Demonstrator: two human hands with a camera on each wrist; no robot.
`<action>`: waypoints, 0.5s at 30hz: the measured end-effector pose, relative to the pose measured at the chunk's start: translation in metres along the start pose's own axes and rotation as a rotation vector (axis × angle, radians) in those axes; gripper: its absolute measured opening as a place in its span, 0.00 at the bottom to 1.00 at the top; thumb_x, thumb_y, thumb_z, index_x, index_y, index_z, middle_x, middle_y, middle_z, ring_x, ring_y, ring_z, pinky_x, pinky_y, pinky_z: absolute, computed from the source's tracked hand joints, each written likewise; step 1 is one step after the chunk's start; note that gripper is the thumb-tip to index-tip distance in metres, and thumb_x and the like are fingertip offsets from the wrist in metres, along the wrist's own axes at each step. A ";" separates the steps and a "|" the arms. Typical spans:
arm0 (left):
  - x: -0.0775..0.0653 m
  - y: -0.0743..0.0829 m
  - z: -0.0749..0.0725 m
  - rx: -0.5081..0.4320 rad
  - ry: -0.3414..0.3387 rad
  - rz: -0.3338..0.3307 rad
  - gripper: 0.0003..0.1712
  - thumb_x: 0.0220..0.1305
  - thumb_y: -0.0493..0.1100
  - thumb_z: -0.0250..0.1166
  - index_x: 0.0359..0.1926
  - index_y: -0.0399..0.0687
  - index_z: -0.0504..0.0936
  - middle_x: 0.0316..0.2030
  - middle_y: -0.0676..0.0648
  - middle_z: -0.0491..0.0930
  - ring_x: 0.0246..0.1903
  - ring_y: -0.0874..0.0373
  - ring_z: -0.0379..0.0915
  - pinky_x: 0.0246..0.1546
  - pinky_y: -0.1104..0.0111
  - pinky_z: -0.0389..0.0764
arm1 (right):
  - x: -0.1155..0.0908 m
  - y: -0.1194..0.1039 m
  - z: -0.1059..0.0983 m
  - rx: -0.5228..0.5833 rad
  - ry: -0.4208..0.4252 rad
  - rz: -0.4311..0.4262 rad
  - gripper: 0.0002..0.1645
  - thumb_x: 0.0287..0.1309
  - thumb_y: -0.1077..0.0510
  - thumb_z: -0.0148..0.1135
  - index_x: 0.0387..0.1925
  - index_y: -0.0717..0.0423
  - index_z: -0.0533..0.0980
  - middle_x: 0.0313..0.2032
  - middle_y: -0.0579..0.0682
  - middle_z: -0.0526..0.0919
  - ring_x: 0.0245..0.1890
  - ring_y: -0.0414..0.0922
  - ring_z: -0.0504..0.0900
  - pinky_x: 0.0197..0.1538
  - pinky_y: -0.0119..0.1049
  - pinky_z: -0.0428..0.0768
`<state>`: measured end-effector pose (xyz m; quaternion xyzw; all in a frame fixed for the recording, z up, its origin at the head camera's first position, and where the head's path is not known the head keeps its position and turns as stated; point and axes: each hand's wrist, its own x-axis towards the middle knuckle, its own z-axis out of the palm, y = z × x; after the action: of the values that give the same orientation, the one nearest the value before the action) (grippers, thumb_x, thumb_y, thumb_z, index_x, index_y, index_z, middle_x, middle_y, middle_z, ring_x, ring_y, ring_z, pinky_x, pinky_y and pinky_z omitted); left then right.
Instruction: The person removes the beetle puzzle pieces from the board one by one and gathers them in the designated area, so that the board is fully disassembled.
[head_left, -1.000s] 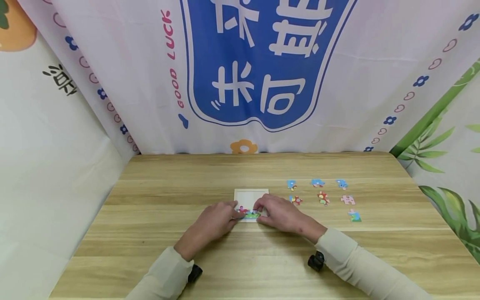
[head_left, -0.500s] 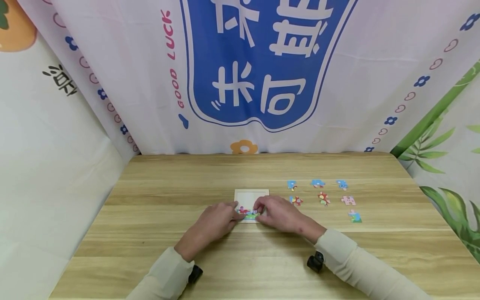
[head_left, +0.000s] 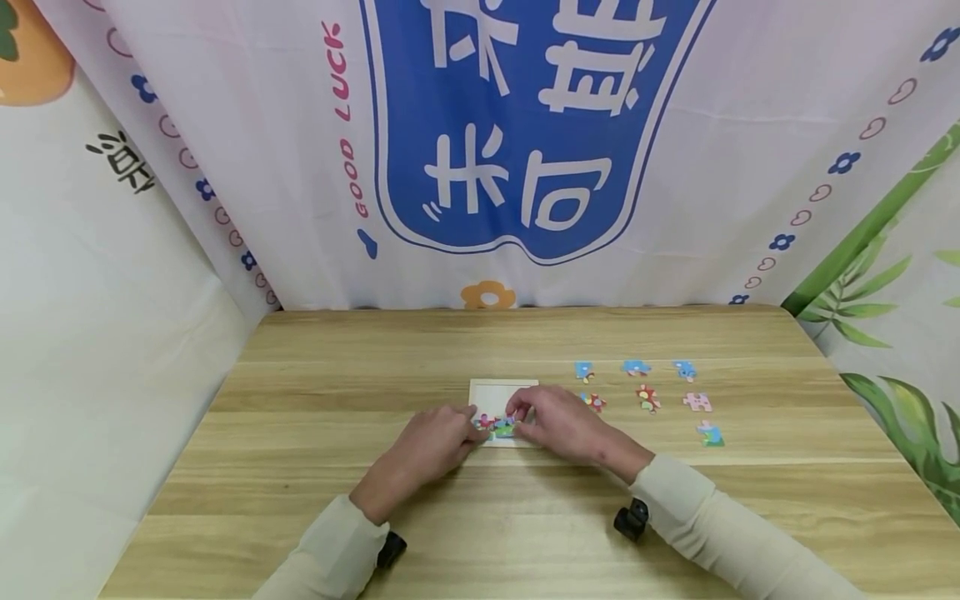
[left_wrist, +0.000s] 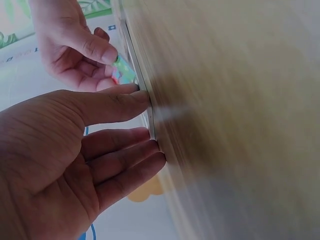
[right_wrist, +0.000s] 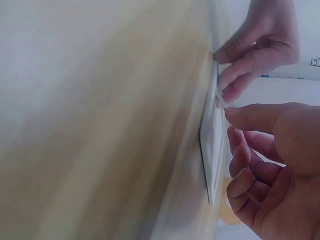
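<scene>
A small pale puzzle frame lies on the table with colourful joined pieces along its near side. My left hand steadies the frame's left side, its thumb low over the pieces and the other fingertips along the edge in the left wrist view. Between the thumb and fingers of my right hand is a green-edged jigsaw piece, tilted over the frame's near right part. Seen from the right wrist, the frame lies flat, and the right thumb meets the piece's thin edge.
Several loose jigsaw pieces lie in loose rows to the right, among them a pink piece, a red one and a blue and green one. A printed curtain hangs at the table's back edge.
My right fingers have shifted slightly at the frame's near right part, and the piece there shows more tilted with more green in view. The left hand and loose pieces stay put.
</scene>
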<state>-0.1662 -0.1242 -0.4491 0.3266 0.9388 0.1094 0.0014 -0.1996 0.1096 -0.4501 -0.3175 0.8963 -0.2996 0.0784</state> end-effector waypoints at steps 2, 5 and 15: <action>0.000 0.000 0.000 0.001 -0.006 -0.005 0.08 0.68 0.40 0.71 0.46 0.52 0.93 0.52 0.40 0.85 0.42 0.47 0.85 0.33 0.59 0.84 | 0.000 0.000 -0.002 -0.001 0.003 -0.003 0.08 0.63 0.62 0.68 0.43 0.50 0.82 0.34 0.37 0.83 0.34 0.35 0.79 0.41 0.37 0.79; -0.001 0.000 0.000 0.003 -0.003 -0.004 0.08 0.68 0.40 0.71 0.46 0.52 0.93 0.51 0.40 0.85 0.41 0.47 0.85 0.34 0.58 0.84 | -0.001 0.002 -0.003 0.012 0.005 0.002 0.07 0.63 0.61 0.69 0.42 0.50 0.83 0.34 0.36 0.83 0.33 0.34 0.79 0.40 0.36 0.78; 0.000 0.001 0.000 0.017 -0.011 -0.020 0.09 0.69 0.40 0.70 0.47 0.52 0.93 0.44 0.47 0.85 0.35 0.55 0.80 0.29 0.64 0.79 | -0.021 0.016 -0.018 0.118 0.007 0.007 0.06 0.66 0.61 0.67 0.42 0.49 0.83 0.35 0.37 0.82 0.31 0.38 0.79 0.36 0.35 0.79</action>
<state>-0.1658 -0.1231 -0.4488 0.3180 0.9428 0.0994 0.0049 -0.1971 0.1410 -0.4460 -0.3081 0.8785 -0.3526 0.0948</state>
